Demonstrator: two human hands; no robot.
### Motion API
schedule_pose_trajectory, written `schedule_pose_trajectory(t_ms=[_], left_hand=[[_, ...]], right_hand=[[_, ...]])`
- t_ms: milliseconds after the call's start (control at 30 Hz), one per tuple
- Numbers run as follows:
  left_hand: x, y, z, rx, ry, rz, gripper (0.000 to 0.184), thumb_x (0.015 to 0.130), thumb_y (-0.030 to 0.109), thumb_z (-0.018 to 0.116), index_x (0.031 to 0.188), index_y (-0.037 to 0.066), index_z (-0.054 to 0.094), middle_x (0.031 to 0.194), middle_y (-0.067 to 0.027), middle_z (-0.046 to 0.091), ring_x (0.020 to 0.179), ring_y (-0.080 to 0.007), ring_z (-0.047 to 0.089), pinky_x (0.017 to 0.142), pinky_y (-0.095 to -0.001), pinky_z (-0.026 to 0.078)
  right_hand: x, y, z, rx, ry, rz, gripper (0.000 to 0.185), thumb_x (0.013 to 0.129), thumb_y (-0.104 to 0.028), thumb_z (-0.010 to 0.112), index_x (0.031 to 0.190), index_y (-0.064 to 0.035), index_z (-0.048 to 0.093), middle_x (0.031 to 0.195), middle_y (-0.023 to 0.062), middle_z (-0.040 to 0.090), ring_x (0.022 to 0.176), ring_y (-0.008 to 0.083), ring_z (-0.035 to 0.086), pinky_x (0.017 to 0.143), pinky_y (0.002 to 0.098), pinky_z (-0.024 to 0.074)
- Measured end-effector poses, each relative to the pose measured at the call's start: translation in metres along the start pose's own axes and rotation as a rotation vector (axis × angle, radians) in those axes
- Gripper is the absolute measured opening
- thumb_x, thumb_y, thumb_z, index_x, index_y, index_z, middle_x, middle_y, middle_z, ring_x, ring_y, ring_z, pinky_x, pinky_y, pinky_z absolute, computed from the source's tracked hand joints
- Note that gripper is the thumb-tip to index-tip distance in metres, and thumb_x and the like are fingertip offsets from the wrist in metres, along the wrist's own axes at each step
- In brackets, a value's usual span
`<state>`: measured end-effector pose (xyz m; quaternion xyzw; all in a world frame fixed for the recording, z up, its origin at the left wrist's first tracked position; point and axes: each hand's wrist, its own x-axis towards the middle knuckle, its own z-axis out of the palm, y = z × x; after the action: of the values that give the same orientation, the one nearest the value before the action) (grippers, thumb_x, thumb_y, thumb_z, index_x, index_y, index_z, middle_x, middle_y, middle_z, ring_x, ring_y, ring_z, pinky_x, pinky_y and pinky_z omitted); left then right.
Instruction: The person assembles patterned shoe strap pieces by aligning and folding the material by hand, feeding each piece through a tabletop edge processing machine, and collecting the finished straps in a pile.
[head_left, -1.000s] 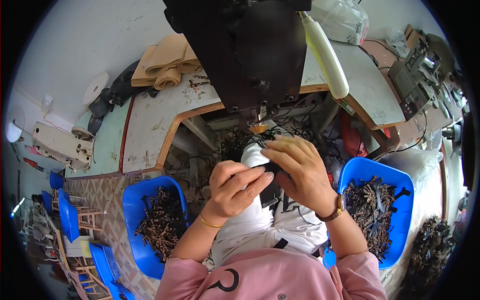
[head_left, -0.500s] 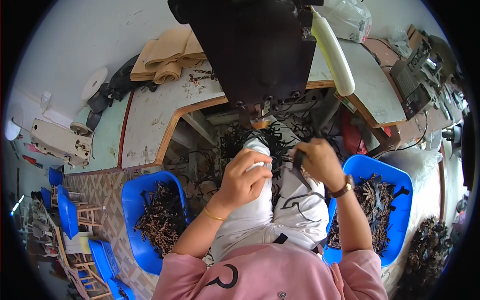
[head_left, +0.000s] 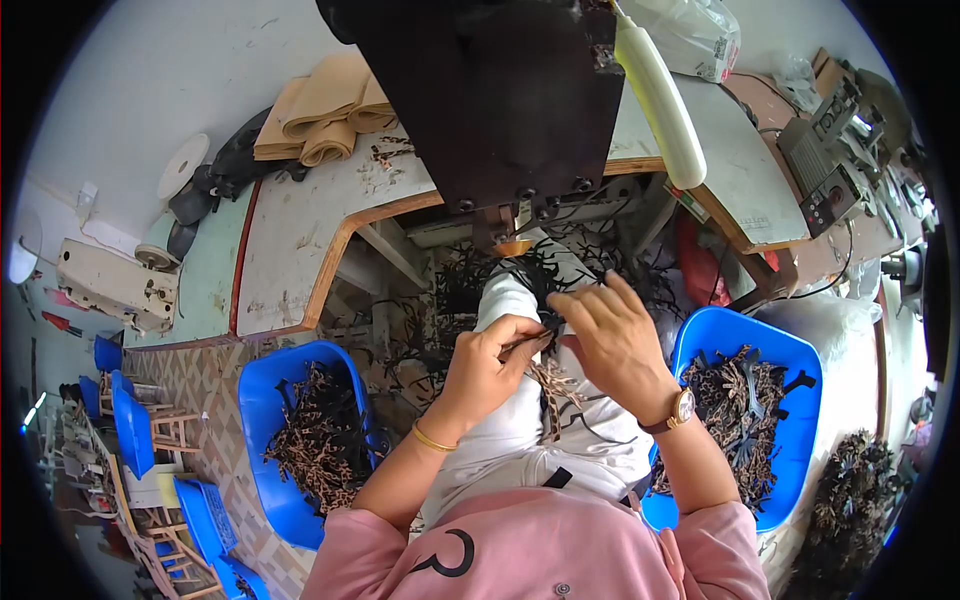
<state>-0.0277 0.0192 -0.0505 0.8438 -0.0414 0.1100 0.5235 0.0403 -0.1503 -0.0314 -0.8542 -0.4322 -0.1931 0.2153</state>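
Note:
In the head view my left hand (head_left: 487, 372) is closed, thumb against fingers, on a branching cut piece of dark and leopard-patterned material (head_left: 553, 388). The piece hangs over my white trousers. Just to the right is my right hand (head_left: 622, 345), its fingers stretched out and its thumb close to the piece; whether it touches is hard to see. Another thin black strip (head_left: 600, 432) lies across my thigh. Above my knees, a black machine (head_left: 490, 110) ends in a small brass-coloured part (head_left: 512, 248).
Blue tubs stand on both sides, the left tub (head_left: 258, 440) and the right tub (head_left: 800, 440), each holding many cut pieces. A worktable (head_left: 290, 240) curves around the machine, with brown paper sheets (head_left: 325, 105) on it. Black scraps (head_left: 470, 280) pile up below the machine.
The patterned piece has gone from my right hand to my left, whose fingers have closed on it. My right hand has opened out and moved slightly left.

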Motion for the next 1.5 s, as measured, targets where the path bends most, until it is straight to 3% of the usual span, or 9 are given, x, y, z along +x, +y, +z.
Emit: schedule_pose_trajectory(t_ms=[33, 300, 800, 1033, 1067, 1167, 1333, 1400, 1500], left_hand=[[0.003, 0.007, -0.005, -0.081, -0.062, -0.075, 0.02, 0.078, -0.003, 0.064, 0.097, -0.003, 0.062, 0.081, -0.0096, 0.068, 0.074, -0.0152, 0.067, 0.064, -0.0242, 0.052], [0.026, 0.043, -0.05, -0.077, -0.041, -0.052, 0.013, 0.081, 0.009, 0.069, 0.079, -0.004, 0.066, 0.068, -0.0057, 0.066, 0.06, -0.0048, 0.06, 0.05, -0.0163, 0.044], [0.044, 0.055, -0.033, -0.451, 0.146, -0.09, 0.019, 0.089, 0.012, 0.059, 0.081, -0.005, 0.063, 0.069, -0.0099, 0.066, 0.059, -0.0091, 0.063, 0.054, -0.0183, 0.049], [0.04, 0.041, -0.047, -0.453, 0.333, -0.001, 0.018, 0.088, 0.011, 0.059, 0.079, -0.004, 0.062, 0.064, -0.0075, 0.065, 0.052, -0.0069, 0.058, 0.049, -0.0174, 0.046], [0.038, 0.039, -0.05, -0.496, 0.335, -0.044, 0.016, 0.088, 0.011, 0.059, 0.08, -0.003, 0.062, 0.068, -0.0077, 0.065, 0.058, -0.008, 0.059, 0.056, -0.0199, 0.049], [0.037, 0.018, -0.044, -0.661, 0.384, 0.042, 0.014, 0.088, 0.011, 0.059, 0.087, -0.003, 0.063, 0.076, -0.0077, 0.066, 0.066, -0.0099, 0.06, 0.065, -0.0233, 0.049], [0.039, 0.026, -0.024, -0.575, 0.349, 0.059, 0.01, 0.084, 0.004, 0.064, 0.091, -0.004, 0.064, 0.079, -0.0028, 0.064, 0.07, -0.0053, 0.055, 0.065, -0.0194, 0.043], [0.041, 0.03, -0.032, -0.558, 0.376, 0.08, 0.007, 0.084, 0.003, 0.063, 0.082, -0.004, 0.063, 0.076, -0.0016, 0.064, 0.067, -0.0029, 0.052, 0.061, -0.0167, 0.04], [0.039, 0.031, -0.046, -0.446, 0.374, 0.083, 0.011, 0.085, 0.003, 0.062, 0.076, -0.004, 0.06, 0.072, -0.0012, 0.063, 0.063, -0.0019, 0.05, 0.057, -0.0155, 0.038]], right_hand=[[-0.001, -0.009, -0.005, 0.141, -0.146, 0.018, 0.036, 0.072, -0.013, 0.067, 0.106, -0.0083, 0.055, 0.092, 0.0045, 0.058, 0.089, 0.0216, 0.057, 0.093, 0.0378, 0.0408], [0.045, 0.023, -0.057, 0.498, -0.079, -0.068, 0.01, 0.071, -0.006, 0.069, 0.077, -0.0026, 0.062, 0.068, 0.009, 0.057, 0.059, 0.0256, 0.053, 0.052, 0.0335, 0.0413], [0.118, 0.069, -0.052, 1.132, -0.4, 0.176, 0.024, 0.071, -0.015, 0.079, 0.078, 0.0019, 0.064, 0.068, 0.0019, 0.064, 0.062, 0.004, 0.055, 0.052, 0.0208, 0.0408], [0.12, 0.048, -0.074, 0.823, -0.514, 0.391, 0.035, 0.074, -0.01, 0.076, 0.101, 0.0018, 0.058, 0.076, 0.0054, 0.066, 0.063, 0.0079, 0.06, 0.054, 0.0206, 0.047], [0.113, 0.06, -0.049, 1.168, -0.439, 0.236, 0.037, 0.079, -0.003, 0.069, 0.111, 0.0017, 0.052, 0.089, 0.0092, 0.065, 0.075, 0.0115, 0.063, 0.061, 0.0235, 0.0518], [0.112, 0.051, -0.044, 1.104, -0.333, 0.117, 0.022, 0.079, -0.012, 0.07, 0.074, -0.0012, 0.052, 0.065, 0.0031, 0.058, 0.064, 0.0081, 0.06, 0.057, 0.0226, 0.0474], [0.111, 0.053, -0.044, 1.073, -0.361, 0.096, 0.022, 0.077, -0.013, 0.072, 0.079, -0.0003, 0.054, 0.07, 0.0043, 0.062, 0.064, 0.009, 0.06, 0.058, 0.0239, 0.0467], [0.109, 0.063, -0.051, 0.636, -0.263, -0.14, 0.02, 0.075, -0.012, 0.073, 0.081, 0.0003, 0.058, 0.071, 0.0038, 0.062, 0.068, 0.0097, 0.06, 0.06, 0.0242, 0.0466], [0.109, 0.072, -0.082, 0.687, -0.482, 0.092, 0.019, 0.073, -0.011, 0.074, 0.083, -0.0005, 0.061, 0.072, 0.0031, 0.063, 0.072, 0.01, 0.06, 0.063, 0.0242, 0.0464]])
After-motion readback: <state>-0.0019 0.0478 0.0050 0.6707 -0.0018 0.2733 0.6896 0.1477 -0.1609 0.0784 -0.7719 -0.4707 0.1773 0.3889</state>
